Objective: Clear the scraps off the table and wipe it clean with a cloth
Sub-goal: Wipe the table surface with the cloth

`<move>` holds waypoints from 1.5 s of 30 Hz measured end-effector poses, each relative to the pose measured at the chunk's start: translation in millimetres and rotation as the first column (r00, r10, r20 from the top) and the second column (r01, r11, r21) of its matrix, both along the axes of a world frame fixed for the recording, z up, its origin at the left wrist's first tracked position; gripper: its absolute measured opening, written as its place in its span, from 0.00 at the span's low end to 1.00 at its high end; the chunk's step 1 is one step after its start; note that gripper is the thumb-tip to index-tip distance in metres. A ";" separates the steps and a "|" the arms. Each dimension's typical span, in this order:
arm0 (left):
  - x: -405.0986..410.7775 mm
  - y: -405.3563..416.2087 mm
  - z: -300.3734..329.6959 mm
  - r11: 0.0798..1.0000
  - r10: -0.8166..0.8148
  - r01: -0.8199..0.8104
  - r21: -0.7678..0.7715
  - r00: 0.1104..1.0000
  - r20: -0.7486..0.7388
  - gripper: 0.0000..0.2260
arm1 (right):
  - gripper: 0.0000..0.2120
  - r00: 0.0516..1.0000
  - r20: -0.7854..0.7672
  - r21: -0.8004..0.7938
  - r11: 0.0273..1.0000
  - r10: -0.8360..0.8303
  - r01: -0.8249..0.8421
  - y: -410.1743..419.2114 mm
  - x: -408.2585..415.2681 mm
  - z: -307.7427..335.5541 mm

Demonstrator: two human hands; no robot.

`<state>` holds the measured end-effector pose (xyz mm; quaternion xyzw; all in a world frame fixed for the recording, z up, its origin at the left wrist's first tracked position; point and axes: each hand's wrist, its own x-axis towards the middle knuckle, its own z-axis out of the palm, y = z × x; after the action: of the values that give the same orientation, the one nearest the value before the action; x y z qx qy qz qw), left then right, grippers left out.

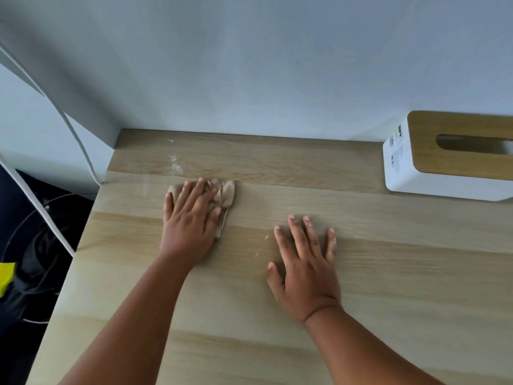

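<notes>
My left hand [190,218] lies flat on a crumpled beige cloth [226,194] and presses it against the light wooden table [388,273], toward the table's back left. Part of the cloth shows past my fingers on the right side. My right hand [305,262] rests palm down on the bare wood to the right of the cloth, fingers spread, holding nothing. Small white specks cling to its fingers. A wet or dusty streak [175,162] glints on the wood just behind the cloth. A few tiny pale crumbs [266,237] lie between my hands.
A white tissue box with a wooden lid [444,157] stands at the back right against the wall. The wall runs along the table's far edge. Past the left edge are dark cables [41,232], a white cord [75,134] and something yellow [7,276] on the floor.
</notes>
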<state>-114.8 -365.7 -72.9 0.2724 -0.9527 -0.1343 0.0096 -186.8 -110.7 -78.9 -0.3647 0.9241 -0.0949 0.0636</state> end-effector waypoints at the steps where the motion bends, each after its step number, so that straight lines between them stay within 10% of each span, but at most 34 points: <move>1: -19.9 -0.2 -0.2 0.999 0.048 -0.048 0.003 0.999 0.005 0.23 | 0.34 1.000 -0.003 0.003 1.000 0.001 -0.001 0.3 -0.1 -0.2; 7: -69.8 54.2 -3.0 0.983 -0.180 0.181 -0.028 0.983 0.032 0.25 | 0.37 1.000 -0.021 -0.004 1.000 -0.017 0.017 -0.5 0.0 -1.7; 16: 96.0 64.9 -6.2 0.890 -0.456 0.455 -0.026 0.887 -0.070 0.19 | 0.47 1.000 -0.005 -0.024 1.000 0.010 -0.010 1.9 0.1 -1.5; 26: 17.8 -8.1 4.1 0.997 0.081 -0.081 0.000 0.997 0.009 0.24 | 0.47 1.000 0.003 -0.043 0.999 0.005 -0.005 1.4 0.0 -1.6; 33: -0.9 63.6 -2.4 0.944 -0.326 0.326 -0.051 0.945 0.006 0.24 | 0.64 0.998 0.054 -0.071 0.997 0.017 -0.013 3.0 -2.5 0.2; 45: 100.7 92.6 7.3 0.875 -0.481 0.482 0.037 0.876 -0.028 0.19 | 0.51 0.994 0.096 -0.069 0.997 0.053 -0.046 5.3 1.1 15.9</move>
<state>-14.1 -273.1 -65.6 0.0258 -0.9873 -0.1552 -0.0215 -185.8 -105.4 -63.0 -0.3845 0.9068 -0.1420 0.0986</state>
